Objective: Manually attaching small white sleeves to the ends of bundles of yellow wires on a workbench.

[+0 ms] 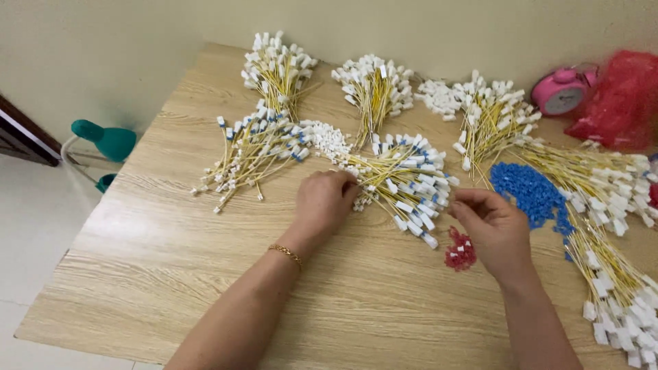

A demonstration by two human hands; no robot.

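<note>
Pale wood-grain tabletop [171, 274] against a cream wall is what I see, strewn with fans of thin yellow wires capped in white plastic connectors. My left hand [323, 202] lies curled, knuckles up, on the stem end of the middle bundle of yellow wires with white and blue connectors [404, 181]; I cannot tell whether it grips. My right hand [495, 229] hovers half-closed, fingertips pinched together, beside the small red plastic pieces [460, 251]. I judge a careless sweep could scatter those into the heap of blue plastic clips [529, 192], or tangle neighbouring bundles.

Clock [562, 91] behind wire bundles [404, 179] on table [171, 260].
</note>
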